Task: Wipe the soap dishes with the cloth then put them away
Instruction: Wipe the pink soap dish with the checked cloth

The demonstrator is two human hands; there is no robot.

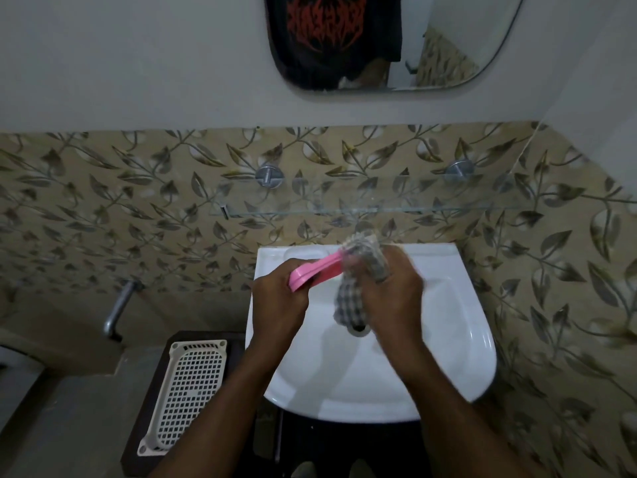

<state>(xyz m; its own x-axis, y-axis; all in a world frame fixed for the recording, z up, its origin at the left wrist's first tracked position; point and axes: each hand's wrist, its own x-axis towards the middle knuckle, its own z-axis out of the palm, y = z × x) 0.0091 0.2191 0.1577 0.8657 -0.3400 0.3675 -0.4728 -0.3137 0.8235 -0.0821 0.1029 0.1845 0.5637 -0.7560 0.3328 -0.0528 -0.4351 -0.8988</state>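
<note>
Over the white sink (458,346) my left hand (279,298) grips the near end of a pink soap dish (315,270), held on edge and pointing up to the right. My right hand (391,291) holds a grey checked cloth (350,303) bunched round the dish's far end. The cloth's upper part is blurred, and a loose corner hangs down toward the drain. The far end of the dish is hidden by the cloth.
A cream plastic basket (193,384) lies on a dark stand left of the sink. A glass shelf (379,201) on two metal pegs runs along the leaf-patterned tiles above the sink. A metal tap (119,312) juts out at left. A mirror (386,39) hangs above.
</note>
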